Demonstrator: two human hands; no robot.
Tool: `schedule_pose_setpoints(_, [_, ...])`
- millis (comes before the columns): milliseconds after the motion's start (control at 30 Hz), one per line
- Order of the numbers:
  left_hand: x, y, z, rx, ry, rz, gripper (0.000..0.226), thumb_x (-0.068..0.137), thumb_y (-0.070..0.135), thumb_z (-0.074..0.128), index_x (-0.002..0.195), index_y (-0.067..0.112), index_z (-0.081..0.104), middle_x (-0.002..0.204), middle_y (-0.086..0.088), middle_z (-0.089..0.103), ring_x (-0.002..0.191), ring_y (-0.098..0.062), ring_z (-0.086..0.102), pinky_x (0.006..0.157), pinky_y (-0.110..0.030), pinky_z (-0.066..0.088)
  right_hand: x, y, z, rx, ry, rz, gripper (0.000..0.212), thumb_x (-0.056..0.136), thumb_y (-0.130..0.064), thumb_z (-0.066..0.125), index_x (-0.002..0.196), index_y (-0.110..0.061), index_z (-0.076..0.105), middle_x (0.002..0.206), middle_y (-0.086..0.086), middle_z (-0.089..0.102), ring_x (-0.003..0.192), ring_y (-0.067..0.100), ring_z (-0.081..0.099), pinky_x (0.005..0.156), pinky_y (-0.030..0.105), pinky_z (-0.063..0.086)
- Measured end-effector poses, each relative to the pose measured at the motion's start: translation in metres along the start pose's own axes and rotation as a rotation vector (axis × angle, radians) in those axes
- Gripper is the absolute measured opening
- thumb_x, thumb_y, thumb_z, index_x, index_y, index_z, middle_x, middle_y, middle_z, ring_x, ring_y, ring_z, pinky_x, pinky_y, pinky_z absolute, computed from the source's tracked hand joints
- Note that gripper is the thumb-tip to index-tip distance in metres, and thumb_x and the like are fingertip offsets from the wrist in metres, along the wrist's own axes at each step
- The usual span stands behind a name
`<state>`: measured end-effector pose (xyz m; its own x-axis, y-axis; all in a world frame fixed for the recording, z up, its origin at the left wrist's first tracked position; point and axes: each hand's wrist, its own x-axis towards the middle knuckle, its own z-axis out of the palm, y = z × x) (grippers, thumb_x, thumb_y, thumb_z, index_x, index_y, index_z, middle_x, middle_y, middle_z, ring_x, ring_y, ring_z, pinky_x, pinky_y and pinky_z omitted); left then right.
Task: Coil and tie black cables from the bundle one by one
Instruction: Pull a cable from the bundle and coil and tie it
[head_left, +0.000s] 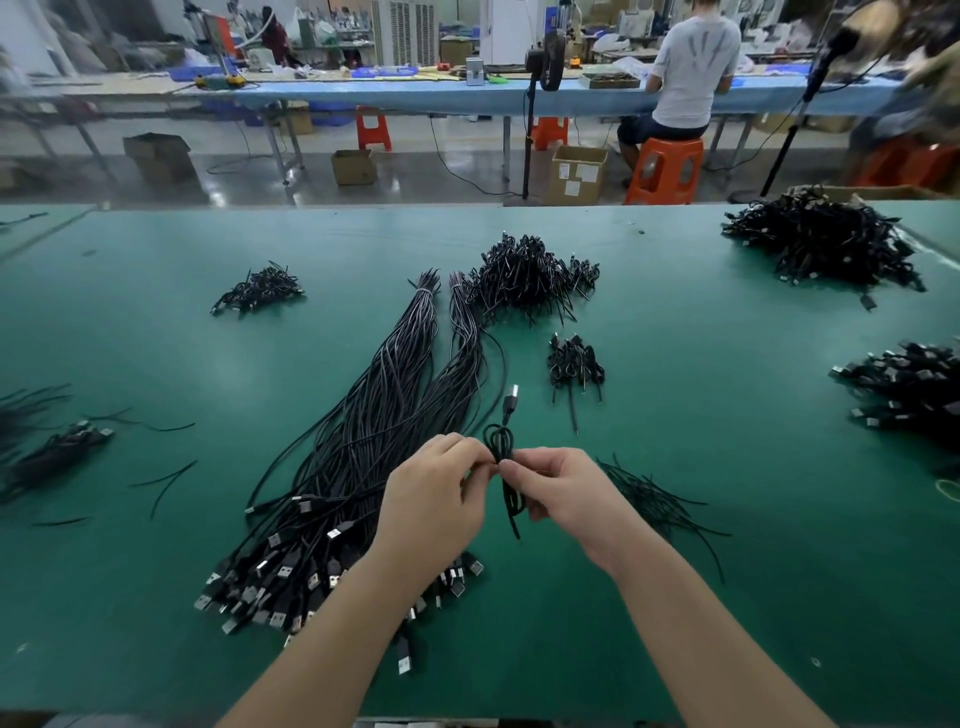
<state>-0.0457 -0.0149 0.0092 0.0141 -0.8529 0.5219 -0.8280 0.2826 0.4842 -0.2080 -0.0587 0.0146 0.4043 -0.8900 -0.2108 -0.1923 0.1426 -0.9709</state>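
Observation:
A coiled black cable (505, 452) hangs between my two hands above the green table (727, 519), its USB plug sticking up at the top. My left hand (434, 499) pinches the coil's middle from the left. My right hand (558, 486) pinches it from the right, fingers curled round the lower loops. A long bundle of straight black cables (384, 415) lies to the left, its USB plugs fanned out near my left forearm. Loose black ties (654, 499) lie just right of my right hand.
Piles of coiled, tied cables lie around: a big heap (524, 278) at centre back, a small one (574, 364) in front of it, another (260, 288) at left, more at the right (826, 239) and far right edge (909, 384). A person sits at a bench behind.

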Motion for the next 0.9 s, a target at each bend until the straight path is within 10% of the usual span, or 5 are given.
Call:
schedule_pose_setpoints(233, [0.013, 0.006, -0.012, -1.085, -0.326, -0.852, 0.018, 0.093, 0.008, 0.066, 0.075, 0.008, 0.067, 0.065, -0.004, 0.061, 0.052, -0.011, 0.054, 0.044, -0.022, 0.044, -0.004, -0.004, 0.006, -0.038, 0.112, -0.24, 0.021, 0.09, -0.009, 0.071, 0.109, -0.014, 0.077, 0.092, 0.003, 0.052, 0.072, 0.008, 0.049, 0.066, 0.02, 0.045])
schedule_pose_setpoints(433, [0.012, -0.003, -0.012, -1.249, -0.501, -1.008, 0.017, 0.093, 0.007, 0.062, 0.077, 0.01, 0.063, 0.069, -0.003, 0.062, 0.053, -0.01, 0.055, 0.046, -0.021, 0.047, -0.007, -0.001, 0.003, -0.198, 0.097, -0.335, 0.023, 0.088, -0.005, 0.072, 0.106, -0.019, 0.075, 0.093, -0.002, 0.05, 0.076, -0.003, 0.049, 0.076, 0.013, 0.043])
schedule_pose_setpoints(667, [0.006, -0.004, -0.006, -0.529, -0.16, -0.532, 0.016, 0.095, 0.012, 0.067, 0.08, 0.018, 0.069, 0.065, -0.003, 0.066, 0.055, -0.013, 0.061, 0.052, -0.023, 0.05, -0.005, -0.006, 0.001, -0.001, 0.159, 0.073, 0.016, 0.101, -0.032, 0.057, 0.1, -0.024, 0.07, 0.093, 0.005, 0.07, 0.068, 0.014, 0.069, 0.078, 0.042, 0.061])
schedule_pose_setpoints(767, [0.004, 0.0, -0.003, -0.365, -0.115, -0.32, 0.014, 0.095, 0.011, 0.066, 0.083, 0.019, 0.067, 0.067, 0.009, 0.065, 0.058, -0.003, 0.057, 0.055, -0.017, 0.047, -0.004, -0.015, 0.002, 0.203, 0.031, 0.215, 0.043, 0.099, -0.045, 0.056, 0.092, -0.007, 0.074, 0.078, 0.004, 0.068, 0.058, 0.016, 0.062, 0.056, 0.031, 0.054])
schedule_pose_setpoints(900, [0.003, 0.002, -0.002, -0.199, -0.065, -0.106, 0.006, 0.095, 0.01, 0.064, 0.091, 0.011, 0.068, 0.083, 0.007, 0.064, 0.073, -0.007, 0.058, 0.065, -0.019, 0.048, -0.005, -0.021, 0.002, 0.235, -0.032, 0.226, 0.027, 0.096, -0.03, 0.065, 0.08, -0.009, 0.07, 0.072, 0.005, 0.059, 0.056, 0.017, 0.054, 0.048, 0.027, 0.048])
